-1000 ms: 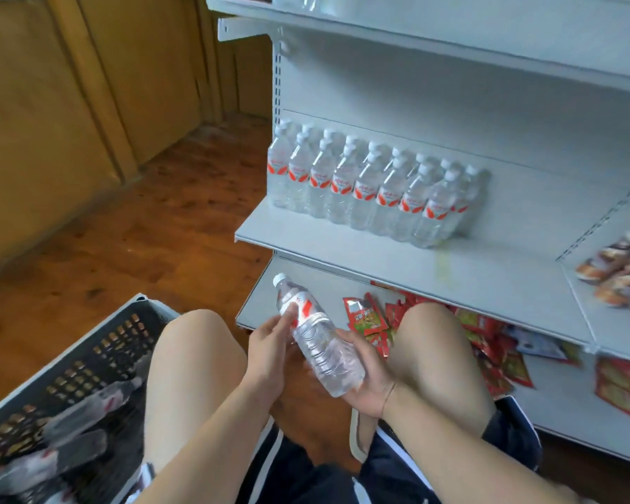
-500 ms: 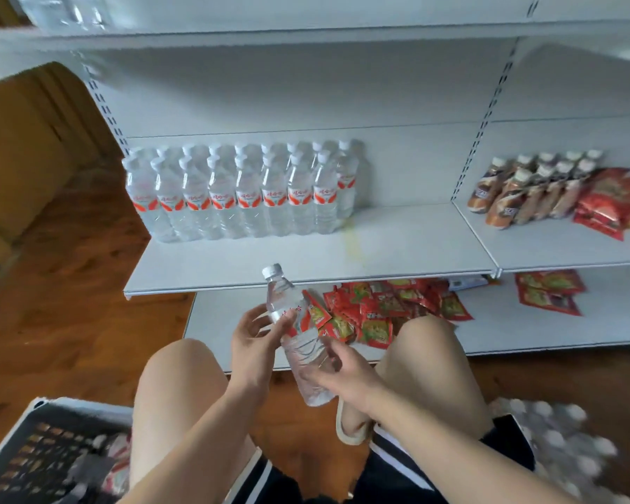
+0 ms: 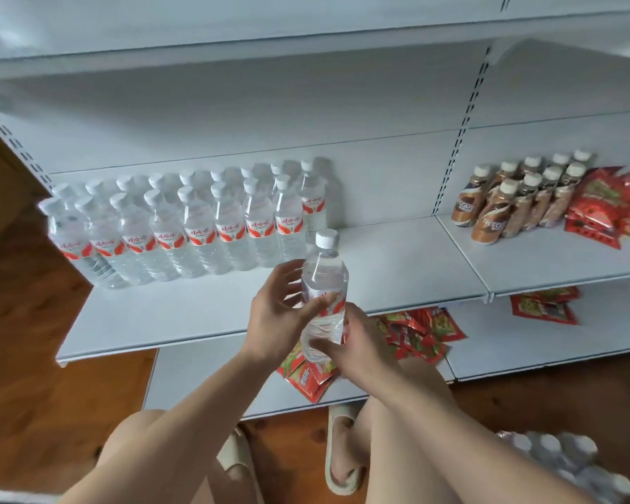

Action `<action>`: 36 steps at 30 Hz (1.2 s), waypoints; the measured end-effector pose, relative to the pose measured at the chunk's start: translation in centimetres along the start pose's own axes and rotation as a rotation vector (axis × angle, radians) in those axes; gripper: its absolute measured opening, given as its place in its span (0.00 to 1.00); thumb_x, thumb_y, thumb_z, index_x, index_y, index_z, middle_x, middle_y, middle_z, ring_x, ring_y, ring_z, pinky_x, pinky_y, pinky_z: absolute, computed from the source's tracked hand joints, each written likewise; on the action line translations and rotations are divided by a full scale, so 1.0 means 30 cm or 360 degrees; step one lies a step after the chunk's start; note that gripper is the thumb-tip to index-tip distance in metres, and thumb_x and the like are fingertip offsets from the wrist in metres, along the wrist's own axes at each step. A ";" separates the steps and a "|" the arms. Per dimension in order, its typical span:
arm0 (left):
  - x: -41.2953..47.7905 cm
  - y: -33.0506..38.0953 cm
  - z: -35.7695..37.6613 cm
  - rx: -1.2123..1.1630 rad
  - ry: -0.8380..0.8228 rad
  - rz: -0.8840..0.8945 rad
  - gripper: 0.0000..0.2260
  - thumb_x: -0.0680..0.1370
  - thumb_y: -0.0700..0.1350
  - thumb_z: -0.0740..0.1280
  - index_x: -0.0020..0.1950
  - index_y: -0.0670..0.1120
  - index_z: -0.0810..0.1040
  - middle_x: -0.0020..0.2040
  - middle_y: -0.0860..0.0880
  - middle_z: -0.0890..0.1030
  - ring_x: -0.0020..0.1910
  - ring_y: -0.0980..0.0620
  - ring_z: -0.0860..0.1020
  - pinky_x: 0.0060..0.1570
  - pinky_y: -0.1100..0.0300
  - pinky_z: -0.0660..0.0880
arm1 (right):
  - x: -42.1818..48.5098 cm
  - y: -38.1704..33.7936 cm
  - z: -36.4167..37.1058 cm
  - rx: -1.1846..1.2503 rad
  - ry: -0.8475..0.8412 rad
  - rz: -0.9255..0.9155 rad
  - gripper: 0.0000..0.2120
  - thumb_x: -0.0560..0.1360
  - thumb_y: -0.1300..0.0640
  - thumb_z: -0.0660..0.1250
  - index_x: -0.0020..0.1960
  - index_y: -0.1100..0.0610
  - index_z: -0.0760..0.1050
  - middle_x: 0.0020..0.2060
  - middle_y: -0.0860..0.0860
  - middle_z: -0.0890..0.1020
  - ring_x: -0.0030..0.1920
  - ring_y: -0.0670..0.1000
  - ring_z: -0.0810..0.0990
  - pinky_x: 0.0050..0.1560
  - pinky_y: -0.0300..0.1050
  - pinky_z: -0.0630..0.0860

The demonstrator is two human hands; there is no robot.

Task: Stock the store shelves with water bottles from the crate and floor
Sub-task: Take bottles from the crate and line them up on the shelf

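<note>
A clear water bottle [image 3: 324, 285] with a white cap and a red-and-white label stands upright in both my hands, just in front of the white shelf [image 3: 182, 314]. My left hand [image 3: 275, 318] grips its middle from the left, thumb across the label. My right hand [image 3: 357, 343] holds its base from the right. Two rows of the same water bottles [image 3: 186, 227] stand on the left part of the shelf; the held bottle is level with the rows' right end.
Brown coffee bottles [image 3: 517, 201] and red snack packets [image 3: 615, 205] sit on the shelf section to the right. More red packets [image 3: 415, 329] lie on the bottom shelf. A wrapped pack of water bottles [image 3: 568, 463] sits on the wooden floor at lower right.
The bottle has risen from knee height to the level of the shelf and now stands upright. The view has swung right and closer, and the crate has left the frame.
</note>
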State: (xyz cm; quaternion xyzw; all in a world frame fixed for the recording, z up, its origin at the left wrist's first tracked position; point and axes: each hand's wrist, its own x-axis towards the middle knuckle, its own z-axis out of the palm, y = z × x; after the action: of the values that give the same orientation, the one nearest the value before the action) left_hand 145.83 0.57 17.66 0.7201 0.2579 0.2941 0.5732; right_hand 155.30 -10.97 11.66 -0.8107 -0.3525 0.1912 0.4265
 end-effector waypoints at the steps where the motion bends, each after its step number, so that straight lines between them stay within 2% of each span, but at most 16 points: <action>1: 0.030 -0.006 0.010 0.0069 -0.0042 0.0051 0.27 0.70 0.43 0.81 0.66 0.49 0.76 0.58 0.56 0.84 0.56 0.56 0.83 0.58 0.57 0.80 | 0.034 0.014 -0.005 0.0006 0.0044 0.0001 0.24 0.70 0.46 0.78 0.63 0.47 0.73 0.56 0.46 0.81 0.56 0.48 0.81 0.56 0.47 0.78; 6: 0.170 -0.066 0.029 0.0470 -0.0209 0.0247 0.26 0.76 0.50 0.76 0.72 0.53 0.72 0.65 0.60 0.80 0.66 0.63 0.76 0.66 0.64 0.71 | 0.207 0.089 -0.025 0.0000 0.0259 0.0017 0.26 0.73 0.52 0.77 0.67 0.51 0.72 0.56 0.44 0.77 0.54 0.46 0.78 0.54 0.44 0.78; 8: 0.205 -0.125 0.018 0.0653 -0.0240 0.0150 0.25 0.79 0.52 0.72 0.75 0.55 0.69 0.70 0.60 0.76 0.69 0.64 0.72 0.67 0.65 0.69 | 0.274 0.121 -0.020 0.0032 0.0302 0.0069 0.25 0.73 0.52 0.77 0.65 0.52 0.72 0.57 0.46 0.79 0.56 0.48 0.79 0.55 0.46 0.79; 10: 0.227 -0.216 -0.007 0.0883 -0.0226 -0.0030 0.25 0.81 0.50 0.69 0.76 0.53 0.67 0.73 0.57 0.73 0.71 0.59 0.71 0.67 0.64 0.67 | 0.343 0.143 -0.007 0.0033 0.0310 0.0095 0.24 0.73 0.52 0.77 0.65 0.54 0.72 0.58 0.50 0.80 0.58 0.50 0.79 0.56 0.43 0.76; 13: 0.253 -0.372 -0.061 0.1274 -0.0333 -0.0259 0.27 0.83 0.51 0.63 0.81 0.50 0.60 0.81 0.54 0.60 0.79 0.51 0.61 0.76 0.57 0.59 | 0.464 0.158 0.019 -0.0069 0.0286 0.0018 0.26 0.74 0.52 0.76 0.68 0.55 0.72 0.60 0.52 0.78 0.60 0.52 0.78 0.59 0.42 0.74; 15: 0.258 -0.463 -0.084 0.1471 -0.0492 -0.0305 0.29 0.85 0.54 0.55 0.84 0.49 0.49 0.84 0.53 0.47 0.82 0.52 0.46 0.80 0.55 0.44 | 0.549 0.161 0.038 -0.0114 0.0252 -0.0013 0.28 0.75 0.54 0.75 0.71 0.55 0.70 0.63 0.53 0.77 0.62 0.53 0.77 0.61 0.44 0.72; 17: 0.249 -0.523 -0.090 0.1610 -0.0583 -0.0263 0.31 0.82 0.62 0.39 0.83 0.51 0.38 0.82 0.54 0.35 0.80 0.55 0.32 0.78 0.56 0.32 | 0.628 0.161 0.055 -0.0132 0.0223 -0.0034 0.29 0.75 0.54 0.75 0.73 0.55 0.68 0.64 0.54 0.76 0.64 0.54 0.76 0.63 0.45 0.72; 19: 0.233 -0.560 -0.089 0.1693 -0.0585 -0.0173 0.36 0.75 0.66 0.25 0.81 0.51 0.32 0.79 0.55 0.29 0.76 0.57 0.25 0.75 0.57 0.27 | 0.700 0.161 0.071 -0.0149 0.0213 -0.0044 0.30 0.75 0.53 0.75 0.73 0.55 0.68 0.65 0.54 0.76 0.65 0.55 0.76 0.64 0.47 0.73; 21: 0.229 -0.580 -0.093 0.1717 -0.0592 -0.0148 0.39 0.72 0.66 0.20 0.80 0.51 0.30 0.78 0.55 0.27 0.75 0.58 0.24 0.75 0.56 0.26 | 0.756 0.152 0.081 -0.0150 0.0218 -0.0030 0.31 0.74 0.53 0.75 0.73 0.56 0.68 0.65 0.54 0.77 0.65 0.55 0.76 0.65 0.48 0.73; 25: 0.237 -0.567 -0.100 0.1709 -0.0633 -0.0154 0.34 0.75 0.64 0.24 0.79 0.51 0.29 0.77 0.55 0.26 0.74 0.58 0.23 0.74 0.56 0.26 | 0.806 0.153 0.096 -0.0175 0.0215 -0.0027 0.30 0.74 0.54 0.76 0.72 0.58 0.70 0.64 0.55 0.78 0.65 0.55 0.76 0.64 0.45 0.72; 29: 0.247 -0.553 -0.098 0.1702 -0.0637 -0.0216 0.28 0.84 0.58 0.38 0.80 0.51 0.31 0.78 0.54 0.27 0.76 0.56 0.24 0.75 0.55 0.28 | 0.822 0.170 0.102 -0.0264 0.0157 0.0061 0.28 0.73 0.51 0.75 0.69 0.58 0.72 0.62 0.55 0.80 0.64 0.56 0.78 0.63 0.46 0.74; 31: 0.251 -0.543 -0.111 0.1590 -0.0666 -0.0252 0.28 0.86 0.56 0.45 0.82 0.51 0.35 0.80 0.55 0.31 0.78 0.56 0.28 0.77 0.57 0.30 | 0.797 0.162 0.099 -0.0269 0.0113 0.0225 0.34 0.73 0.50 0.75 0.73 0.61 0.67 0.67 0.58 0.76 0.67 0.59 0.75 0.65 0.48 0.72; 32: 0.245 -0.533 -0.122 0.1473 -0.0655 -0.0278 0.29 0.86 0.55 0.49 0.83 0.51 0.39 0.81 0.55 0.35 0.80 0.56 0.32 0.78 0.57 0.34 | 0.758 0.147 0.101 -0.0239 0.0116 0.0350 0.39 0.74 0.50 0.75 0.77 0.63 0.61 0.71 0.60 0.71 0.71 0.60 0.71 0.68 0.49 0.70; 34: 0.201 -0.499 -0.155 0.1096 -0.0484 -0.0392 0.27 0.86 0.51 0.57 0.83 0.53 0.51 0.82 0.57 0.52 0.82 0.54 0.52 0.79 0.58 0.52 | 0.633 0.101 0.120 -0.0124 0.0212 0.0472 0.39 0.78 0.54 0.71 0.80 0.63 0.54 0.75 0.60 0.66 0.74 0.58 0.67 0.71 0.48 0.66; 35: 0.158 -0.480 -0.172 0.0917 -0.0325 -0.0424 0.26 0.85 0.49 0.61 0.81 0.55 0.58 0.79 0.59 0.62 0.78 0.56 0.63 0.75 0.59 0.62 | 0.556 0.078 0.140 -0.0035 0.0285 0.0415 0.35 0.79 0.57 0.69 0.79 0.61 0.56 0.72 0.58 0.68 0.72 0.56 0.70 0.69 0.47 0.68; 36: 0.108 -0.457 -0.188 0.0789 -0.0159 -0.0418 0.23 0.84 0.46 0.64 0.78 0.57 0.64 0.75 0.62 0.69 0.72 0.59 0.70 0.69 0.62 0.68 | 0.470 0.045 0.161 0.0060 0.0350 0.0332 0.30 0.80 0.59 0.67 0.78 0.59 0.59 0.69 0.54 0.71 0.68 0.53 0.74 0.66 0.43 0.72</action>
State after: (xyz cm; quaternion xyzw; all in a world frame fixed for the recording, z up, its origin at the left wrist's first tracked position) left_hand 143.56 9.55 5.64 0.8122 0.3845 0.1096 0.4249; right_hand 162.47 1.54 7.69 -0.8508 -0.2139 0.1511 0.4555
